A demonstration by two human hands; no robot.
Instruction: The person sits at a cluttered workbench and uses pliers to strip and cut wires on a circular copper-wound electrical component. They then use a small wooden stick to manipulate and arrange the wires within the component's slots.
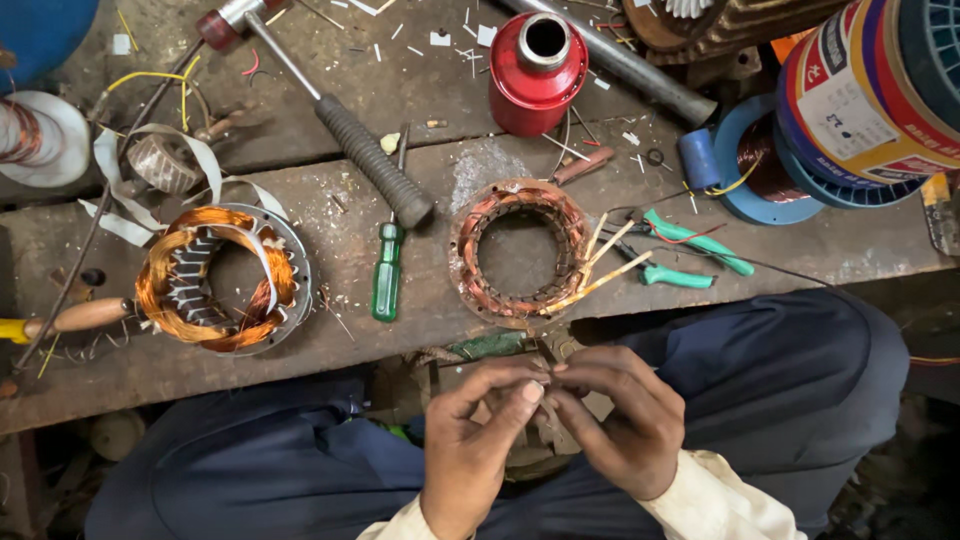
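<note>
A thin wire [548, 368], barely visible, is pinched between the fingertips of the left hand [478, 432] and right hand [618, 420], near the lap, just below the stator [520, 252]. It is probably best kept taut and worked gently so no strand breaks.

Cluttered wooden counter [400, 90], motor parts and tools all over it.

Copper-wound stator ring [518, 252] sits centre, a green-handled screwdriver [387, 270] just left of it, a black-gripped hammer [330, 110] above; a second stator with bright copper coils [222, 278] far left, a red metal canister [536, 72] up top, green-handled pliers [685, 250] to the right.
</note>
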